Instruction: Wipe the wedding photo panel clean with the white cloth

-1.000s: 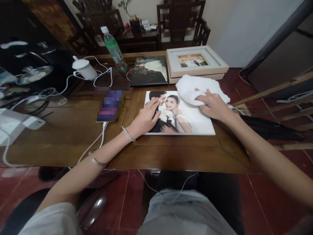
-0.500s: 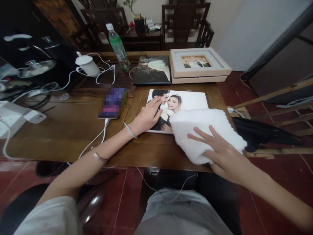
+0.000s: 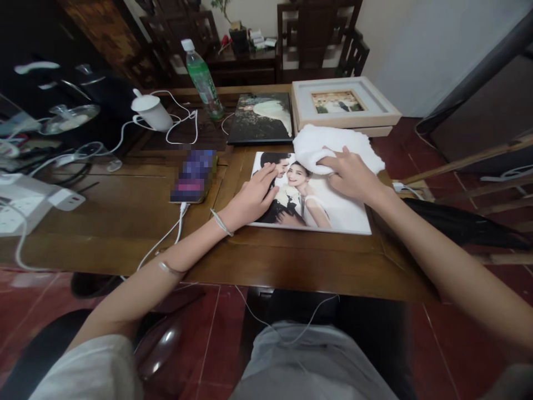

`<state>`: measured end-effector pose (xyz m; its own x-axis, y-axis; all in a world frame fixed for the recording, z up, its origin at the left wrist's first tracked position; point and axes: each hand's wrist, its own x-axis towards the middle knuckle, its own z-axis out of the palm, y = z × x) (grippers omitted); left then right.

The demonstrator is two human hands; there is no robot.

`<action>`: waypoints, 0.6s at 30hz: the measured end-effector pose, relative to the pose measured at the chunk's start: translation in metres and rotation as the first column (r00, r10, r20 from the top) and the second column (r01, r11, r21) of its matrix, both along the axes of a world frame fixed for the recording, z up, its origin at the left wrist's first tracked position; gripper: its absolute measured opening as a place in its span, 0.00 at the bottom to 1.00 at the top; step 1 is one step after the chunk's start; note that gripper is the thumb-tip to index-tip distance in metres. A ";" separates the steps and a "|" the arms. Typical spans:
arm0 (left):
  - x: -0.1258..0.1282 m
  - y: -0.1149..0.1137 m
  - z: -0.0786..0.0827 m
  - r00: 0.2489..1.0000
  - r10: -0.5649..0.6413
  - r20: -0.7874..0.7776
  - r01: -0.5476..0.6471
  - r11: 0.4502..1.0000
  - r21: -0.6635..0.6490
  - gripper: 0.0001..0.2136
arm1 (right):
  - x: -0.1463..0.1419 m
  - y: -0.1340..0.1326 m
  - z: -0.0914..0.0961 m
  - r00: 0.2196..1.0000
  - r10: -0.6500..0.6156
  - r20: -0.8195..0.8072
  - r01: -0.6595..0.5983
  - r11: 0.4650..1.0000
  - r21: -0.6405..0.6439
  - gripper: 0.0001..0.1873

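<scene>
A flat wedding photo panel (image 3: 345,208) lies face up on the wooden table (image 3: 266,255). My left hand (image 3: 256,194) rests flat on its left part, fingers stretched out and holding nothing. Over the panel's upper right corner, my right hand (image 3: 352,172) grips a white cloth (image 3: 337,139), its fingers bent into the fabric. The cloth spreads past the panel's far edge toward the stacked frames and hides that corner.
Behind the panel are a dark photo panel (image 3: 260,119) and stacked framed pictures (image 3: 347,105). To the left stand a green bottle (image 3: 204,80), a lidded white mug (image 3: 152,113), a charging phone (image 3: 194,176) and a power strip (image 3: 20,203) with cables.
My right hand has moved the white cloth away from me, from the panel's lower right to its upper right, uncovering the lower right. My left hand has stayed on the panel.
</scene>
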<state>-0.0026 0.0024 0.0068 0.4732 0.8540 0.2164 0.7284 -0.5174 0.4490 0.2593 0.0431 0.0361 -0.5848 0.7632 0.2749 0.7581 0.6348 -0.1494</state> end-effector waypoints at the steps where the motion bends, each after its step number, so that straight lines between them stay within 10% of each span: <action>1: 0.000 0.000 -0.001 1.000 0.000 0.002 0.000 1.000 0.003 0.22 | -0.002 -0.006 -0.001 1.000 -0.006 0.011 0.006 1.000 0.000 0.29; 12: 0.000 0.002 -0.002 1.000 0.009 -0.015 -0.010 1.000 -0.024 0.23 | -0.013 -0.155 0.006 0.965 0.259 0.036 -0.257 0.966 -0.041 0.19; 18: -0.001 0.001 -0.001 1.000 0.007 -0.023 -0.007 0.999 -0.031 0.23 | -0.021 -0.130 0.012 0.983 0.176 0.049 -0.169 0.978 -0.124 0.26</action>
<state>-0.0035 0.0037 0.0053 0.4718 0.8634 0.1786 0.7425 -0.4983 0.4477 0.2381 -0.0870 0.0482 -0.7229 0.6747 0.1492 0.6488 0.7370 -0.1893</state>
